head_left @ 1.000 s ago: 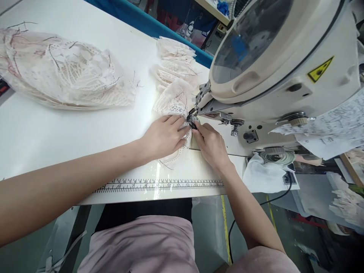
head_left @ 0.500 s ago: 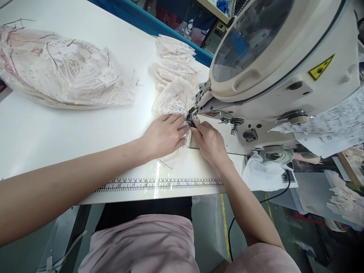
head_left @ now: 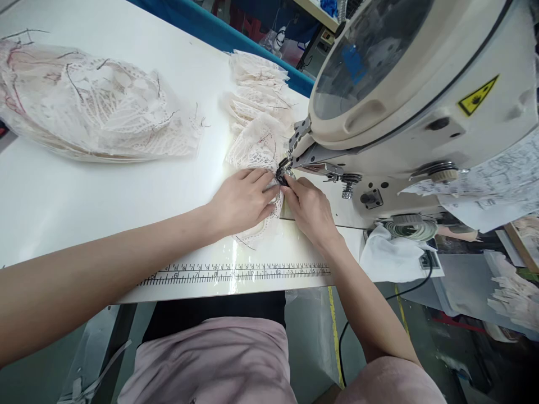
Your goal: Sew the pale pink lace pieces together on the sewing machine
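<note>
My left hand (head_left: 242,202) lies flat, fingers together, pressing a white lace piece (head_left: 260,231) onto the white table (head_left: 105,191). My right hand (head_left: 309,210) sits right beside it, its fingertips pinched on the lace edge at the presser foot (head_left: 283,175) of the cream sewing machine (head_left: 412,95). Both hands meet just in front of the needle. The lace under the hands is mostly hidden. A chain of sewn lace pieces (head_left: 256,106) trails away behind the foot.
A clear bag of lace pieces (head_left: 92,106) lies at the table's far left. A printed ruler (head_left: 236,274) runs along the front edge. A white cloth (head_left: 391,258) and papers (head_left: 492,185) lie right of the machine. A blue rail (head_left: 219,33) borders the far edge.
Both hands have stayed at the presser foot; the right hand has crept slightly left toward the needle. The view has shifted a little.
</note>
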The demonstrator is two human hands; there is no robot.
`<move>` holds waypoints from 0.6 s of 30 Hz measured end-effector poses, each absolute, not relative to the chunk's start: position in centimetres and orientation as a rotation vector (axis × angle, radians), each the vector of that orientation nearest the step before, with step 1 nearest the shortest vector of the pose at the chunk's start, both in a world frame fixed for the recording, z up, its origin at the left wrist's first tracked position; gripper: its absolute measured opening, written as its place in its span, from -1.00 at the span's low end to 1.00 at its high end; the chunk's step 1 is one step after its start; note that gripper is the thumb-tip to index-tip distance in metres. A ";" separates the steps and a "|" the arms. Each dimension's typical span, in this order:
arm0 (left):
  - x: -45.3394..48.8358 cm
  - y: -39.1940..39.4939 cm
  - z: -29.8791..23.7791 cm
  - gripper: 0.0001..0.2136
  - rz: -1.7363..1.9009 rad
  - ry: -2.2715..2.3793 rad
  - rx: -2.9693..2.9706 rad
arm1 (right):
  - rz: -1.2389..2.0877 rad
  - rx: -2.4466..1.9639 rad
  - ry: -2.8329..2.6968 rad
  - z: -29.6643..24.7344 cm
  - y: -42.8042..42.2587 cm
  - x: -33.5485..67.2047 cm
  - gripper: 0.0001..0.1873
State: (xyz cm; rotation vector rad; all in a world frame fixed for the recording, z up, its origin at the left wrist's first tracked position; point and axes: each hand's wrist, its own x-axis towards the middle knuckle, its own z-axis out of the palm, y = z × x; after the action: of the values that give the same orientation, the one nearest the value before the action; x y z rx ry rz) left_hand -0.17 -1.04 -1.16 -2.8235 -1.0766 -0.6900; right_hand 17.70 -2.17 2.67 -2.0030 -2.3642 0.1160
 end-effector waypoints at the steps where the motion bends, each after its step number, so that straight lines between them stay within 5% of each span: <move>1: -0.2 -1.1 -1.2 -0.63 -0.691 -1.077 -2.819 | 0.117 -1.990 -2.360 2.7 -2.2 17.7 -0.55; 18: -0.1 -1.1 -1.3 -0.65 -0.726 -1.068 -2.801 | 0.187 -1.938 -2.305 2.5 -2.2 17.7 -0.55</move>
State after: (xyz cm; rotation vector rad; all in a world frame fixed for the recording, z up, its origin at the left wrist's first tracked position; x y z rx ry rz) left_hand -0.11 -1.06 -1.25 -2.8011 -1.0684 -0.7258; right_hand 17.73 -2.21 2.53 -1.9381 -2.3049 0.1867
